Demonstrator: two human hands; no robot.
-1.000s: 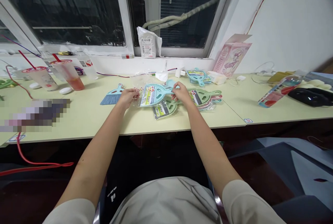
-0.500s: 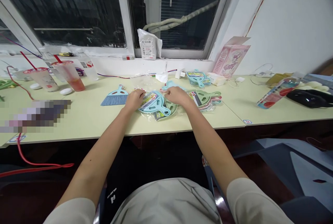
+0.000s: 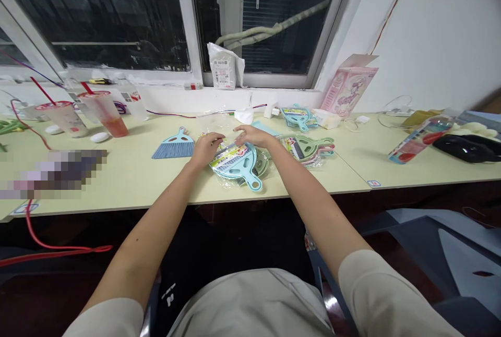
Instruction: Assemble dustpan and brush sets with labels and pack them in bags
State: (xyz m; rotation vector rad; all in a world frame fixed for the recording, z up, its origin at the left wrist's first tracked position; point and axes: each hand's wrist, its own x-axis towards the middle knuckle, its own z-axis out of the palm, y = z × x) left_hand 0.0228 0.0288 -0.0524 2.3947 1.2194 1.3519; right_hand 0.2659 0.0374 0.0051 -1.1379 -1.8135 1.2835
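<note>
A light-blue dustpan set, wrapped in clear plastic with a printed card, lies tilted in front of me, handle toward the table's front edge. My left hand is closed at its upper left edge, fingers curled on the wrapping. Over the set's upper edge is my right hand, its fingers and thumb apart, pointing left. Beneath the blue set, a green dustpan set partly shows. A loose blue brush with dark bristles lies left of my left hand. Something light blue lies partly hidden behind my right hand.
More packaged dustpans lie to the right, and a blue stack sits farther back. Drink cups stand at the left. A pink box, a bottle and a black object are at the right.
The blue dustpan set has shifted right and toward me, covering more of the green one. My right hand has moved left and its fingers have spread. My left hand has barely moved.
</note>
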